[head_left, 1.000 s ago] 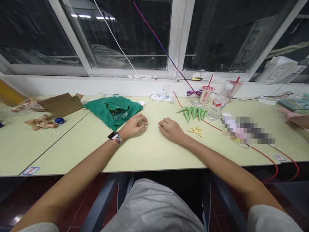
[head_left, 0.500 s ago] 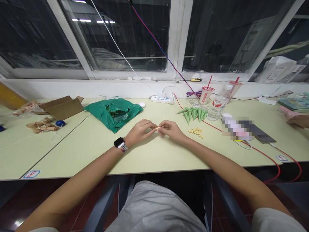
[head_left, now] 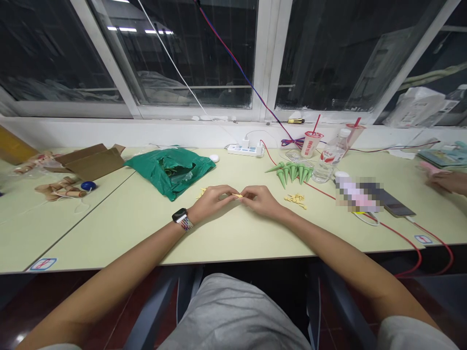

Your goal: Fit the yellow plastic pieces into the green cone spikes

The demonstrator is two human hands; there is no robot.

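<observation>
My left hand and my right hand meet over the middle of the table, fingertips pinched together on one small yellow piece. Its exact kind is too small to make out. Just behind my left hand, more yellow pieces show in part. To the right of my right hand lies a small heap of yellow pieces. Beyond that heap are several green cone-shaped spikes. A torn green plastic bag lies behind and left of my left hand.
A power strip, a lidded cup and a water bottle stand at the back. A phone and red cable lie right. Left are a cardboard box and wooden toys. Another person's hand is at far right.
Both my hands have moved slightly toward me, still pinching the yellow piece. Yellow pieces behind my left hand now show. The other person's hand at far right has come further into view.
</observation>
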